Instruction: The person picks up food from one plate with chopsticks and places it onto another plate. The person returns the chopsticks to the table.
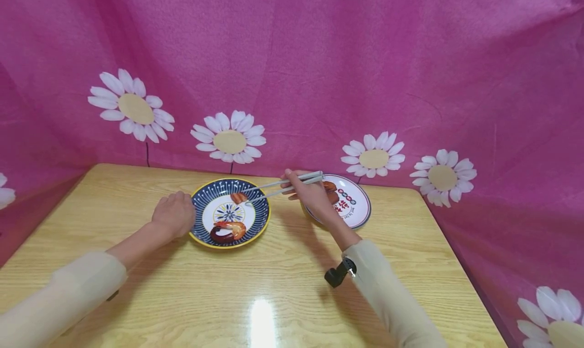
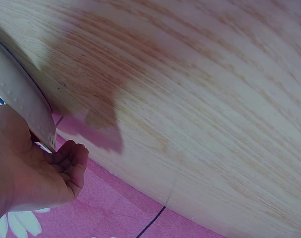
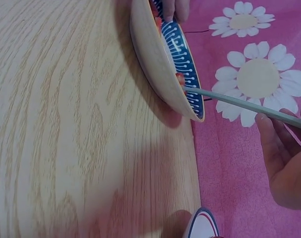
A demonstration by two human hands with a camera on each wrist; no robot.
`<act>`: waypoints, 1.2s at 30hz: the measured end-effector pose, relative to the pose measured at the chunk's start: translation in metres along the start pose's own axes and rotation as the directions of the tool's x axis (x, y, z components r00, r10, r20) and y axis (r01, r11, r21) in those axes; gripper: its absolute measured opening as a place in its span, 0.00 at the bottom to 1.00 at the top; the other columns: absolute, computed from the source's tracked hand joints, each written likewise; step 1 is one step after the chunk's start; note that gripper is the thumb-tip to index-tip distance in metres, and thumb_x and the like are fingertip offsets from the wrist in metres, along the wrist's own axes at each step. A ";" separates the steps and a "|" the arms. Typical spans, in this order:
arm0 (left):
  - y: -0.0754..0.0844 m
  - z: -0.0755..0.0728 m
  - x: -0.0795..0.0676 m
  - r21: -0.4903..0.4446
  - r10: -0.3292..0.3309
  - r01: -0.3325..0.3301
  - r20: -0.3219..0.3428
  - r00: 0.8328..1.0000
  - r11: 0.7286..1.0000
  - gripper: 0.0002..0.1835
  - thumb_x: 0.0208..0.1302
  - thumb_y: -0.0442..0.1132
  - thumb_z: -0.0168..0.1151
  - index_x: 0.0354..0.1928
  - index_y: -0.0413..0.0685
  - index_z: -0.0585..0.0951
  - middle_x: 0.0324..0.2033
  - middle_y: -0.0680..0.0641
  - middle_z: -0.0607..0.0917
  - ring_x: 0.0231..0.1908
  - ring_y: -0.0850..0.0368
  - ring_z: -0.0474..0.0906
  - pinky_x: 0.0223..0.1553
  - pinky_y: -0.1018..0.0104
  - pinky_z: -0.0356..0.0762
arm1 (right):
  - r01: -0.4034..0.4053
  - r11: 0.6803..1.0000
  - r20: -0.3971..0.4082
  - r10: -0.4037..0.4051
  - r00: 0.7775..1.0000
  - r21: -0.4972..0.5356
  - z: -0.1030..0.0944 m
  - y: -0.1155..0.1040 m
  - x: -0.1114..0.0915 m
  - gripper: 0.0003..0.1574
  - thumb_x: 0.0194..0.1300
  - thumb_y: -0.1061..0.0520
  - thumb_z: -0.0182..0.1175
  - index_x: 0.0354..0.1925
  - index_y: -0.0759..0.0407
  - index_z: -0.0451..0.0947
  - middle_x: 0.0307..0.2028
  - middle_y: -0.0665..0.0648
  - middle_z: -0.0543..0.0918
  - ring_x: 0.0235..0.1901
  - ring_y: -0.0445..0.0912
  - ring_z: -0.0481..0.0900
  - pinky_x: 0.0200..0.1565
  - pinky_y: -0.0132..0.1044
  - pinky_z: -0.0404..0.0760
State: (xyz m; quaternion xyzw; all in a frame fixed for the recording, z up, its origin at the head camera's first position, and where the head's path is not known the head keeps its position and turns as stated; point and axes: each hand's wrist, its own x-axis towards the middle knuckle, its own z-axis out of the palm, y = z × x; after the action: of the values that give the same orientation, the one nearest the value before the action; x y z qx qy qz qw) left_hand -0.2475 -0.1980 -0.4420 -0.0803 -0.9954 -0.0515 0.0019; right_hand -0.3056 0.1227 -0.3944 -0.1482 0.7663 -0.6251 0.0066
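My right hand (image 1: 307,190) holds a pair of pale chopsticks (image 1: 285,187), which point left over a blue-and-white patterned dish (image 1: 197,221) with a yellow rim. Their tips are at a small reddish-brown striped food piece (image 1: 239,198) inside; whether they grip it, I cannot tell. Nearer the front of the dish lie an orange shrimp (image 1: 236,230) and a dark curved piece (image 1: 220,236). At the dish's left edge is my left hand (image 1: 175,213). The left wrist view shows its curled fingers (image 2: 73,161) and thumb pinching the rim.
A white plate (image 1: 360,206) with red print stands to the right, partly behind my right hand and forearm. It bears brown food pieces (image 1: 332,198). Both dishes are on a light wooden table (image 1: 219,297). A pink cloth (image 1: 301,74) with white flowers hangs behind it.
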 end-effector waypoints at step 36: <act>0.000 -0.001 0.000 0.010 0.007 -0.007 -0.022 1.000 1.000 0.15 0.68 0.31 0.42 0.43 0.20 0.71 0.32 0.35 0.72 0.40 0.37 0.73 0.44 0.44 0.72 | -0.037 0.999 0.056 0.038 0.998 -0.018 0.017 0.000 0.021 0.24 0.76 0.53 0.55 0.48 0.77 0.79 0.37 0.69 0.86 0.34 0.56 0.88 0.34 0.41 0.85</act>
State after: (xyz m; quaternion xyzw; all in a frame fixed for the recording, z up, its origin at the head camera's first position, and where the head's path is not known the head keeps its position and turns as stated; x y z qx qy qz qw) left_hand -0.2470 -0.1981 -0.4408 -0.0832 -0.9953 -0.0476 0.0136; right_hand -0.3222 0.1015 -0.3942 -0.1513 0.7736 -0.6141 0.0385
